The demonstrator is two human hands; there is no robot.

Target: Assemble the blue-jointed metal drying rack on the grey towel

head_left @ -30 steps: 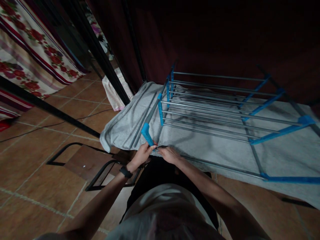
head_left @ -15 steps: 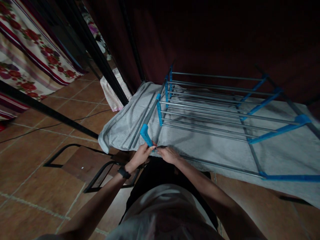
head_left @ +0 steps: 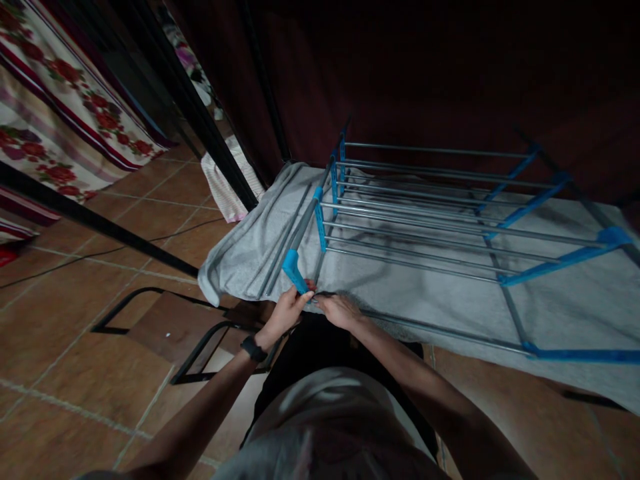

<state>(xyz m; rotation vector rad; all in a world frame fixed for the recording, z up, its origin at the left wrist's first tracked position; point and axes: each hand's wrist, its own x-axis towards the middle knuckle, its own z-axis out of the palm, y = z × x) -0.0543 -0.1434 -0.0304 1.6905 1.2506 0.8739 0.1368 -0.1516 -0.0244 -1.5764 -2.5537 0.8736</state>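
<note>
A metal rack [head_left: 410,217] with grey tubes and blue plastic brackets lies on a grey blanket [head_left: 425,283] in front of me. My left hand [head_left: 289,308], with a dark band at the wrist, is closed around the lower end of a blue plastic bracket [head_left: 295,270] at the rack's near left corner. Right beside it, my right hand [head_left: 340,311] is closed at the left end of the near metal tube [head_left: 445,332], where tube and bracket meet. My fingers hide the joint itself. At the right, the tube's other end meets another blue bracket [head_left: 585,355].
Low on the left stands a black-framed step stool [head_left: 165,327] with brown treads. Black metal posts [head_left: 100,223] border the bed-like surface. A cable [head_left: 125,247] crosses the tiled floor. Floral curtains [head_left: 65,100] hang at the far left, a dark red curtain [head_left: 425,80] behind the rack.
Both hands keep their hold at the corner joint, with only slight finger movement. The whole view has shifted a few pixels.
</note>
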